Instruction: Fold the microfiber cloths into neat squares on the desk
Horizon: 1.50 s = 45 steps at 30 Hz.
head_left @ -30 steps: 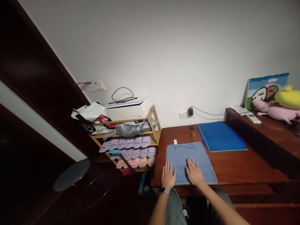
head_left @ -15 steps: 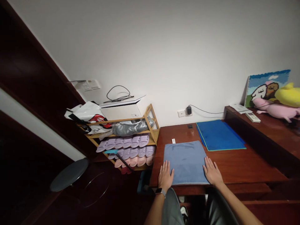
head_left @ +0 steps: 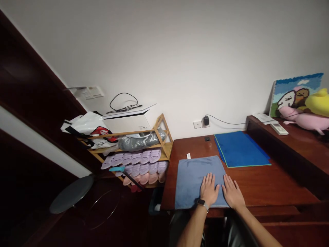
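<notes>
A grey-blue cloth [head_left: 195, 178] lies flat at the near edge of a dark wooden table [head_left: 257, 185]. My left hand [head_left: 208, 190], with a watch on its wrist, rests palm down on the cloth's right half, fingers spread. My right hand [head_left: 233, 192] lies flat beside it at the cloth's right edge, fingers stretched out and partly on the wood. Neither hand holds anything. Further back on the table lies a bright blue cloth [head_left: 240, 148], flat and apart from both hands.
A wooden shoe rack [head_left: 144, 156] with rows of purple and pink slippers stands left of the table, a white box [head_left: 127, 121] on top. A round stool [head_left: 70, 190] sits further left. A raised ledge [head_left: 290, 137] at right carries plush toys, a picture and a remote.
My left hand slid right across the grey-blue cloth, from its left edge to beside my right hand. My right hand stayed at the cloth's right edge.
</notes>
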Tool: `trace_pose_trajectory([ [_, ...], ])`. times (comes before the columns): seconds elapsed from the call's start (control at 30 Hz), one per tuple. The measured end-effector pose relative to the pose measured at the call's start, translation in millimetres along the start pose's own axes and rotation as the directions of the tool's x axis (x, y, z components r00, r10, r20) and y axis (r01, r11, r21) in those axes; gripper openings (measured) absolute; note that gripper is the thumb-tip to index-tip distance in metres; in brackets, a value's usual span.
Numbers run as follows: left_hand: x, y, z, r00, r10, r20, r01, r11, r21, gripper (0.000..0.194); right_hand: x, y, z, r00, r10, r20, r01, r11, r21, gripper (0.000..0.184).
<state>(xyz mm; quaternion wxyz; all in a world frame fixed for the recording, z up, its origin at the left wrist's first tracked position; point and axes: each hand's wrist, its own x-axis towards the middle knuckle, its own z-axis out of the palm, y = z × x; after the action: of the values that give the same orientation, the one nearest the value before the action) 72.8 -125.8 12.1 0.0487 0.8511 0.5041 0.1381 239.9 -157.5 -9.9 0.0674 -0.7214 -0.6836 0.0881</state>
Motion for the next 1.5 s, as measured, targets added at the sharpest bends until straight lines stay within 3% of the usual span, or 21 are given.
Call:
trace_pose_trajectory([
  [0.07,-3.7,-24.5,-1.4,0.998,-0.066,0.011,0.066,0.998,0.016,0.064,0.1,0.3,2.1,1.000,0.000,-0.008,0.000,1.000,0.001,0.072],
  [0.23,-36.0,-130.5,-31.6,0.950,-0.310,-0.035,0.311,0.935,0.170,0.063,0.9,3.4,9.0,0.999,0.004,-0.047,-0.003,1.000,0.003,0.072],
  [0.33,-50.2,-167.2,-40.7,0.937,-0.340,-0.080,0.349,0.918,0.189,0.061,1.6,6.1,12.5,0.999,0.009,-0.047,-0.010,1.000,-0.009,0.071],
  [0.43,-54.8,-173.3,-36.9,0.936,-0.329,-0.124,0.347,0.921,0.175,0.061,4.3,-2.8,12.2,0.997,0.051,-0.050,-0.052,0.998,-0.033,0.072],
  [0.5,-54.9,-170.2,-33.4,0.934,-0.329,-0.137,0.349,0.923,0.160,0.062,9.5,-23.6,8.3,0.995,0.042,-0.092,-0.045,0.999,-0.025,0.072],
  [0.63,-54.9,-166.3,-33.0,0.933,-0.335,-0.135,0.353,0.924,0.145,0.062,34.2,-106.9,-5.3,0.979,-0.148,-0.138,0.158,0.985,0.071,0.069],
  [0.77,-57.0,-168.5,-34.1,0.933,-0.345,-0.101,0.357,0.923,0.141,0.062,73.2,-204.6,-10.8,0.941,-0.336,-0.039,0.338,0.929,0.153,0.069],
  [0.83,-58.2,-170.6,-32.5,0.938,-0.338,-0.081,0.346,0.927,0.141,0.063,91.9,-235.8,-7.3,0.924,-0.382,0.022,0.373,0.911,0.173,0.069],
  [0.9,-59.1,-172.5,-30.0,0.937,-0.339,-0.081,0.348,0.927,0.143,0.063,107.5,-245.2,-1.6,0.919,-0.392,0.055,0.377,0.909,0.176,0.069],
  [1.0,-59.7,-173.4,-26.9,0.928,-0.346,-0.139,0.364,0.921,0.138,0.061,124.3,-213.0,4.9,0.931,-0.361,0.053,0.350,0.924,0.155,0.069],
  [1.1,-59.1,-171.5,-26.6,0.922,-0.339,-0.187,0.365,0.922,0.128,0.061,136.4,-140.6,4.0,0.972,-0.232,0.032,0.229,0.971,0.060,0.069],
  [1.23,-58.1,-169.9,-28.8,0.921,-0.361,-0.146,0.380,0.916,0.130,0.062,148.2,-53.5,-1.8,0.998,-0.054,-0.018,0.054,0.998,-0.016,0.069],
  [1.33,-58.6,-172.7,-30.6,0.921,-0.365,-0.134,0.382,0.913,0.143,0.062,150.8,-31.5,-1.7,0.998,-0.047,-0.031,0.046,0.999,-0.016,0.070],
  [1.5,-38.1,-158.2,-37.3,0.931,-0.299,-0.209,0.338,0.924,0.180,0.062,149.2,-35.4,4.4,0.991,-0.084,-0.100,0.089,0.995,0.045,0.071],
])
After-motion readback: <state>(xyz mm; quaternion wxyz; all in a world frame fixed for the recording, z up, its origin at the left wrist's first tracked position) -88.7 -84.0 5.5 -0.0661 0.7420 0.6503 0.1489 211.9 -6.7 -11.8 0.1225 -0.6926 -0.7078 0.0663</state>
